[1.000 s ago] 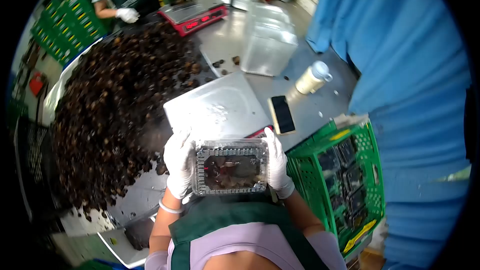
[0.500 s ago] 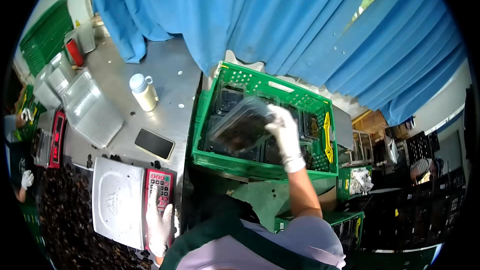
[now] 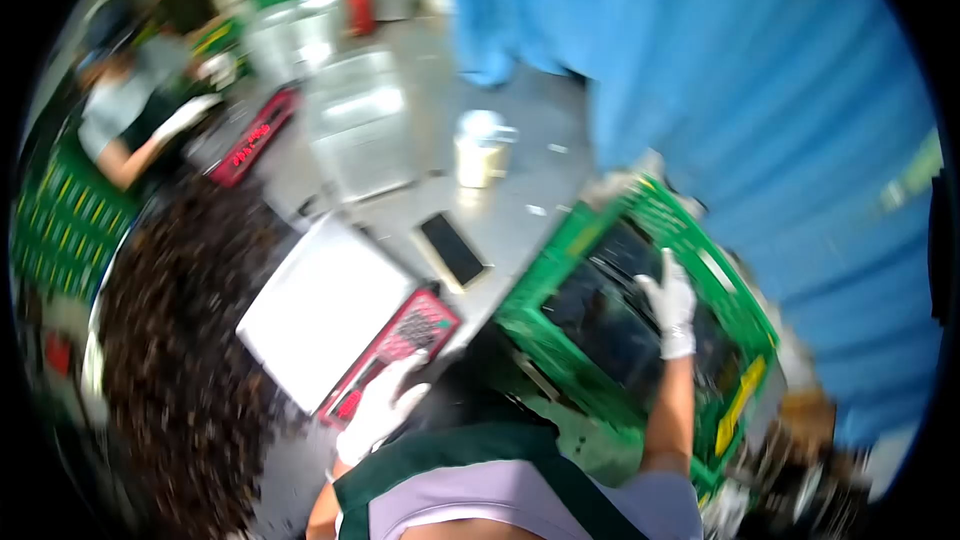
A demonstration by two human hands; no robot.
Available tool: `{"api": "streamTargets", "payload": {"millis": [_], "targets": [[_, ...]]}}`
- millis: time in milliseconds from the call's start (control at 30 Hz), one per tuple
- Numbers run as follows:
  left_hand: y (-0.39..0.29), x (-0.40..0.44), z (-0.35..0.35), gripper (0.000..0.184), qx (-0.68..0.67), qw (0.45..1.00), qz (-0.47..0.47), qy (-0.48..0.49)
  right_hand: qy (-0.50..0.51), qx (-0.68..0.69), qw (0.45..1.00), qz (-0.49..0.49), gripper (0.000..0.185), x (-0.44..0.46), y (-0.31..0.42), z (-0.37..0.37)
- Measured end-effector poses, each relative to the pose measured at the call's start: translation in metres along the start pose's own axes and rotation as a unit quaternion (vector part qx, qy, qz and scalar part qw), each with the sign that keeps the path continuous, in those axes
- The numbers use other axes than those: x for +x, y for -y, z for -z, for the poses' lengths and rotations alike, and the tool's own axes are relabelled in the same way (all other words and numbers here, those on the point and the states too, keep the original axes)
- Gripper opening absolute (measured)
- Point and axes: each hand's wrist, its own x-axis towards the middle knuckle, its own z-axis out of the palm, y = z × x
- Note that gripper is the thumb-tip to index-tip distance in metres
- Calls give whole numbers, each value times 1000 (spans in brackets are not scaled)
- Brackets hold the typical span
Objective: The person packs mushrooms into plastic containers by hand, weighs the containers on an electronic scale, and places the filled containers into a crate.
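Observation:
My right hand [image 3: 673, 305], in a white glove, is over the green crate [image 3: 575, 360] with its fingers apart. Beneath it lie clear plastic boxes with dark contents [image 3: 610, 325]; whether the fingertips touch one is blurred. My left hand [image 3: 380, 412], also gloved, rests at the front edge of the scale [image 3: 330, 305], its fingers stretched out beside the red keypad panel [image 3: 405, 335]. Nothing shows in that hand. The scale's pale pan carries nothing.
A heap of small dark pieces [image 3: 190, 340] spreads left of the scale. Behind stand a phone [image 3: 452, 250], a bottle [image 3: 480, 155] and stacked clear trays [image 3: 360, 125]. Another person [image 3: 130, 110] works by a second red scale [image 3: 255, 135]. A blue curtain [image 3: 740, 70] hangs behind the crate.
The clear box that my right hand held tilted above the crate is out of its grip, down among the others. The view has swung left; my left hand stays by the scale.

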Motion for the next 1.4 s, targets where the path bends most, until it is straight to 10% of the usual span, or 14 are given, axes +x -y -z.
{"api": "streamTargets", "payload": {"millis": [167, 367, 467, 900, 967, 1100, 1267, 1400], "targets": [[4, -33, -2, 49, 25, 998, 41, -51, -98, 189, 912, 350, 67, 118, 181, 42], [9, -109, -15, 47, -30, 972, 146, -180, -182, 95, 899, 387, 63, 223, 379, -3], [15, -147, -29, 45, -55, 946, 199, -249, 19, 43, 895, 443, 51, 244, 426, -64], [62, -242, -44, 39, -293, 814, 280, -417, -80, 70, 933, 343, 31, 221, 444, -23], [85, -252, -44, 39, -347, 799, 234, -432, -69, 305, 877, 364, 27, 181, 445, 11], [103, -269, -17, 39, -356, 745, 259, -501, -13, 220, 799, 559, 22, 34, 430, 52], [130, -296, 22, 42, -180, 743, 275, -582, 143, 36, 728, 670, 23, -51, 389, 2], [159, -309, 61, 48, 62, 755, 262, -598, 237, 208, 750, 582, 57, -113, 427, 74]]}}
